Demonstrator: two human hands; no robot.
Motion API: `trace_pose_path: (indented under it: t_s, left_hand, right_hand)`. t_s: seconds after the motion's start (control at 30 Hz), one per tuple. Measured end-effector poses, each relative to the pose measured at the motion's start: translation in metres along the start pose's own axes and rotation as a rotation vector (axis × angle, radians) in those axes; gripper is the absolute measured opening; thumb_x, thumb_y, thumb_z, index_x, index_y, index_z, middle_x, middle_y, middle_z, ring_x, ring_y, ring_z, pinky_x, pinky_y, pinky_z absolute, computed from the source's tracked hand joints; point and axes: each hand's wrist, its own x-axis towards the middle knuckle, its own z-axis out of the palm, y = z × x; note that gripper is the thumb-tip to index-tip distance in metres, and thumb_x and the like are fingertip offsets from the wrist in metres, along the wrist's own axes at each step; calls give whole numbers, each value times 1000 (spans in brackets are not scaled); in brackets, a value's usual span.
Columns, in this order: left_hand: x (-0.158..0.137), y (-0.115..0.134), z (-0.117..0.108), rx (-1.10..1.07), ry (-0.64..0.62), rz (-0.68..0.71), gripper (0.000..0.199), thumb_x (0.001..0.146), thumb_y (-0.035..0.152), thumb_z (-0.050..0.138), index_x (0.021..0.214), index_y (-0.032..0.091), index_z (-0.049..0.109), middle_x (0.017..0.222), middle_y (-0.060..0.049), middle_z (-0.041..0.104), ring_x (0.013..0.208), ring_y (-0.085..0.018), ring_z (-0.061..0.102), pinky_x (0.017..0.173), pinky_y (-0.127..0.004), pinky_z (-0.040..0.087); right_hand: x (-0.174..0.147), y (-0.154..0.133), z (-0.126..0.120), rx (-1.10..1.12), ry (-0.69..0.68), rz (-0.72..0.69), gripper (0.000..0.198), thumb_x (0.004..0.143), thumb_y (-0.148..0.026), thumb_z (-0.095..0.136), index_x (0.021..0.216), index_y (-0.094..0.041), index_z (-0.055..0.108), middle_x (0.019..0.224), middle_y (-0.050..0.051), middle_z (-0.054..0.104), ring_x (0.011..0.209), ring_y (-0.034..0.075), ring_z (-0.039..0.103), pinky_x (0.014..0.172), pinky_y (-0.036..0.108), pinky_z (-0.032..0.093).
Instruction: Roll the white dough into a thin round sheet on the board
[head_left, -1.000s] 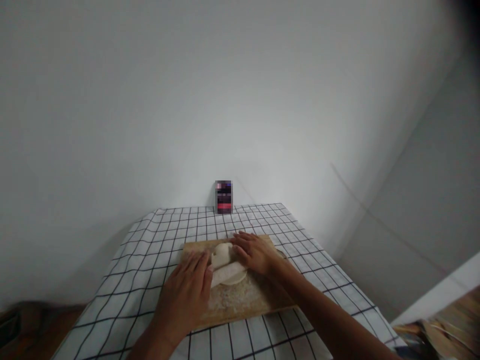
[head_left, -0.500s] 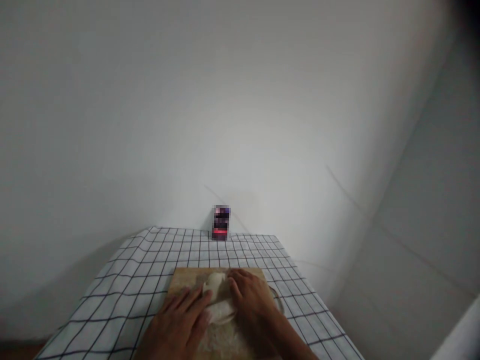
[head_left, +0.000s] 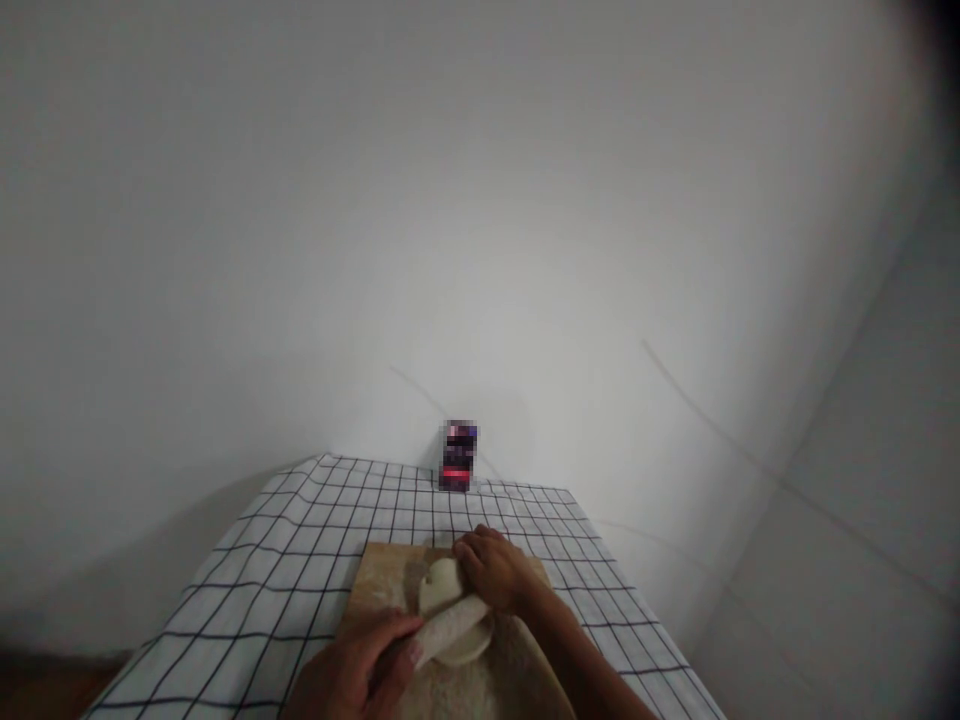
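Observation:
A flat piece of pale dough [head_left: 442, 582] lies on a floured wooden board [head_left: 386, 565]. Across it, slanting up to the right, rests a flour-dusted rolling pin [head_left: 450, 628]. My left hand [head_left: 364, 655] is closed around the pin's near-left end, thumb below and fingers above. At the dough's far right edge, my right hand [head_left: 495, 572] has its fingers curled down onto the dough. The wrist of this hand lies by the pin's right end, and its fingertips are partly hidden.
A checked cloth [head_left: 259, 560] covers the table under the board. A small dark box-like object [head_left: 458, 455], pixelated, stands at the back against the pale wall [head_left: 480, 250]. The table's right edge runs close to another wall surface.
My left hand has gone from lying flat with fingers spread to gripping the pin's end. My right hand has curled at the dough's far edge. The pin now shows more plainly.

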Motion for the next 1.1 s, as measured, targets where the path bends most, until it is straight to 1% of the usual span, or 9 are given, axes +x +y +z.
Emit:
trace_pose_path:
  t_s: [0.17, 0.27, 0.4, 0.5, 0.63, 0.7, 0.83, 0.97, 1.1]
  left_hand:
    - [-2, -3, -1, 50, 96, 22, 32, 105, 39, 42, 120, 36, 70, 112, 7, 80, 98, -13, 77, 85, -17, 61]
    - [-5, -8, -3, 158, 173, 145, 35, 104, 34, 46, 135, 35, 62, 124, 6, 76, 109, -14, 74, 95, -19, 59]
    - [-2, -11, -4, 371, 229, 286, 38, 100, 39, 54, 137, 30, 62, 134, 2, 71, 124, -21, 67, 104, -32, 57]
    - [2, -6, -3, 363, 186, 202, 31, 102, 38, 50, 124, 28, 69, 127, -1, 75, 121, -22, 69, 100, -34, 60]
    - [5, 9, -3, 212, 79, 3, 33, 104, 36, 43, 98, 25, 73, 106, -3, 79, 100, -20, 74, 88, -32, 60]
    - [7, 19, -6, 175, 28, -53, 36, 104, 35, 41, 91, 23, 72, 99, -5, 77, 94, -20, 73, 86, -33, 58]
    - [20, 38, -14, 190, -31, -99, 41, 105, 31, 35, 83, 21, 68, 92, -6, 74, 92, -21, 70, 84, -34, 53]
    - [39, 40, -12, 344, -49, -149, 32, 104, 29, 39, 98, 20, 69, 104, -7, 74, 99, -24, 69, 85, -36, 50]
    - [51, 30, 0, 464, -35, -174, 32, 104, 27, 37, 111, 20, 68, 113, -11, 74, 107, -27, 67, 93, -42, 47]
  right_hand:
    - [-28, -2, 4, 85, 64, 51, 43, 106, -25, 32, 124, -20, 70, 126, 9, 72, 121, 20, 62, 107, 34, 44]
    - [-54, -5, 9, 81, 93, 120, 45, 102, -24, 37, 135, -20, 67, 144, 7, 63, 135, 22, 54, 118, 37, 37]
    - [-81, -9, 18, 57, 113, 167, 48, 103, -28, 34, 143, -21, 61, 150, 4, 58, 142, 22, 49, 121, 38, 33]
    - [-88, -14, 20, 25, 157, 185, 47, 106, -31, 30, 139, -22, 63, 148, 6, 60, 139, 23, 51, 118, 40, 37]
    - [-90, -23, 19, -115, 229, 226, 40, 107, -33, 32, 101, -23, 70, 114, 10, 72, 107, 26, 67, 94, 40, 49]
    - [-90, -25, 17, -149, 218, 210, 43, 108, -32, 30, 89, -23, 68, 96, 9, 72, 93, 25, 68, 85, 38, 49]
    - [-87, -21, 10, -70, 193, 246, 56, 110, -32, 21, 78, -22, 65, 81, 9, 71, 74, 21, 69, 70, 32, 45]
    - [-73, -14, 9, -59, 196, 271, 48, 109, -34, 28, 81, -21, 65, 86, 9, 72, 78, 21, 69, 70, 30, 44]
    - [-59, -4, 19, -58, 277, 164, 34, 107, -28, 33, 100, -23, 65, 106, 9, 70, 101, 22, 65, 91, 33, 45]
